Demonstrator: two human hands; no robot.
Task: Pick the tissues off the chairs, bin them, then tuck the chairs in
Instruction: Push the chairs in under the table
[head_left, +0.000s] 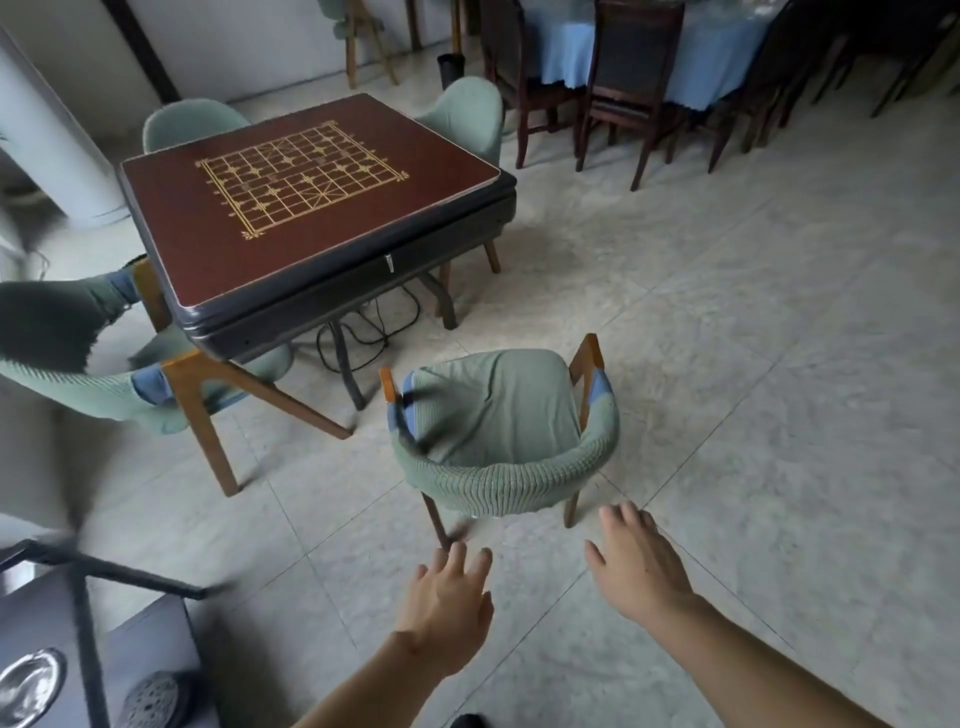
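Observation:
A green-covered chair (501, 415) with wooden legs stands on the floor, pulled away from the brown game table (306, 197), its curved back toward me. Its seat is bare; I see no tissue on it. My left hand (447, 597) and my right hand (636, 561) reach forward with fingers spread, both a short way behind the chair's back and touching nothing. Another green chair (156, 395) sits at the table's left side, partly under it. Two more green chairs (467, 114) are tucked in at the far sides.
A black bin (450, 70) stands on the floor beyond the table. Dark wooden dining chairs (628, 88) ring a blue-clothed table at the back right. Black cables (363, 338) lie under the game table. A dark side table (78, 649) with round dishes is at my lower left.

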